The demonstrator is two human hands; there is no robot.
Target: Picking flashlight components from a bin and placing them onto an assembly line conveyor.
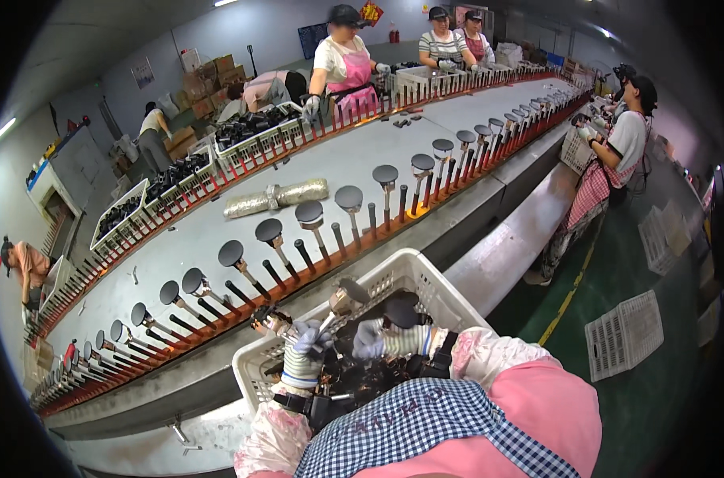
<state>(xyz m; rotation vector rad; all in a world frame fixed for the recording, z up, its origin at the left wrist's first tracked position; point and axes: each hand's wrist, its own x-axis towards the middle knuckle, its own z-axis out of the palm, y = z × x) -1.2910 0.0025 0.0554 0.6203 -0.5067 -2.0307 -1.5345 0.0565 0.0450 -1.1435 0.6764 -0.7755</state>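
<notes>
Both my hands wear pale grey gloves and reach over a white plastic crate point(457, 301) of dark parts at the conveyor's edge. My left hand point(308, 341) is closed around the stem of a part with a flat round grey head and a metal neck point(347, 296), which tilts up above the crate. Just to its right, my right hand point(369, 340) is low over the dark parts point(366, 374); its fingers are partly hidden, and I cannot tell whether they grip anything. A black disc point(402, 311) shows behind my right wrist.
A long conveyor point(449, 119) carries a row of upright pegs, many topped with disc-headed parts point(309, 213). A foil-wrapped roll point(276, 197) lies on its deck. Several co-workers stand around the line, one point(623, 151) at the right. An overturned crate point(625, 334) sits on the green floor.
</notes>
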